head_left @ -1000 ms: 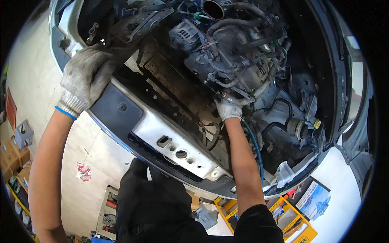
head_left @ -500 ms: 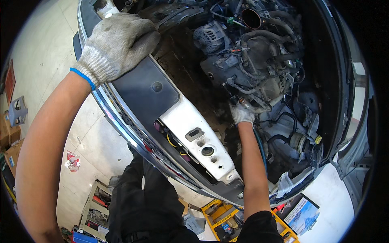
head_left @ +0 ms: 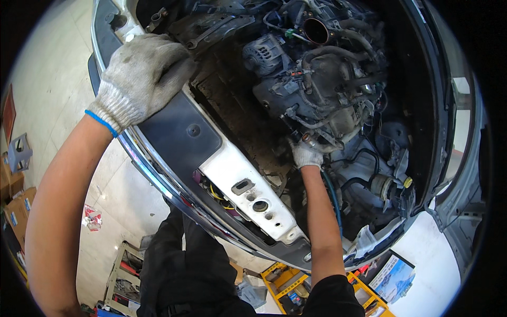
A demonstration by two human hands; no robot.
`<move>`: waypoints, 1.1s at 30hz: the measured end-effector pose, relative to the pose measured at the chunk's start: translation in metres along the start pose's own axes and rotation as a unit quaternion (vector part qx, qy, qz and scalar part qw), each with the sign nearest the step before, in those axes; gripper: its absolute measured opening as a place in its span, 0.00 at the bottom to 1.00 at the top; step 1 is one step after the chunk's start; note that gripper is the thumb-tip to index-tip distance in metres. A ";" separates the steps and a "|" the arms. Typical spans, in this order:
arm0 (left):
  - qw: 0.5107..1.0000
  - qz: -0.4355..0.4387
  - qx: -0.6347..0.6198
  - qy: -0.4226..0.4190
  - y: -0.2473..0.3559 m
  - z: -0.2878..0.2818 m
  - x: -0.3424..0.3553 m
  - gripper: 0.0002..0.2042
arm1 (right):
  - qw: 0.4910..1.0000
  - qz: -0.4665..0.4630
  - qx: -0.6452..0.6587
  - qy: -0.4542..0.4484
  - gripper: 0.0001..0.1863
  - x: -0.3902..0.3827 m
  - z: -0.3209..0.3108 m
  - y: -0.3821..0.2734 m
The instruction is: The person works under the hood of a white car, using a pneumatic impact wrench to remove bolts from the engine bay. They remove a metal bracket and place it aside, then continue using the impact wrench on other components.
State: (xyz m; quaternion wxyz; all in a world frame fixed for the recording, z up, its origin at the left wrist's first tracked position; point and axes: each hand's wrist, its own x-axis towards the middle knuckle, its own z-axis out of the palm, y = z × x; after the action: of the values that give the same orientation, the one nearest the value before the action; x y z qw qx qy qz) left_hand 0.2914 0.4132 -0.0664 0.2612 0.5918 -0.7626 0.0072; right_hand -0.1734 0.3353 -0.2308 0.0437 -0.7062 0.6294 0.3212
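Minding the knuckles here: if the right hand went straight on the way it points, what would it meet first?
Probably the dark rod just ahead of the right hand, then the engine; depth there is unclear.

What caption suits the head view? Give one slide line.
Off-white knit-gloved left hand on flat dark-grey panel; similarly gloved right hand beside grimy grey engine.

Rough knitted-cloth gloves (head_left: 142, 76), matt dark plastic-looking panel (head_left: 182, 145), smooth white-painted metal crossbar (head_left: 227, 164).

Spanner (head_left: 214, 30) lying on metal panel (head_left: 233, 29). Pale tiled floor (head_left: 63, 100): red-and-white packet (head_left: 92, 218), grey stool (head_left: 19, 155), cardboard boxes (head_left: 21, 212).
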 end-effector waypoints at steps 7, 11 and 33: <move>0.998 -0.033 0.002 -0.056 0.003 -0.009 -0.001 0.13 | 1.000 -0.005 -0.003 0.020 0.46 -0.003 -0.009 -0.005; 0.997 -0.038 -0.027 -0.068 0.001 -0.008 0.002 0.12 | 0.991 -0.031 0.014 0.132 0.45 -0.006 0.003 0.000; 0.998 -0.022 0.007 -0.057 -0.002 -0.006 0.000 0.12 | 0.988 0.002 0.149 0.025 0.42 0.002 0.006 0.007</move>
State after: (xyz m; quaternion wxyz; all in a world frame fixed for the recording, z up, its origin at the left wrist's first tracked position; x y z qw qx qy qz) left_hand 0.2957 0.4148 -0.0621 0.2136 0.6098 -0.7627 -0.0268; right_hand -0.1823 0.3349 -0.2347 0.1323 -0.6979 0.6729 0.2063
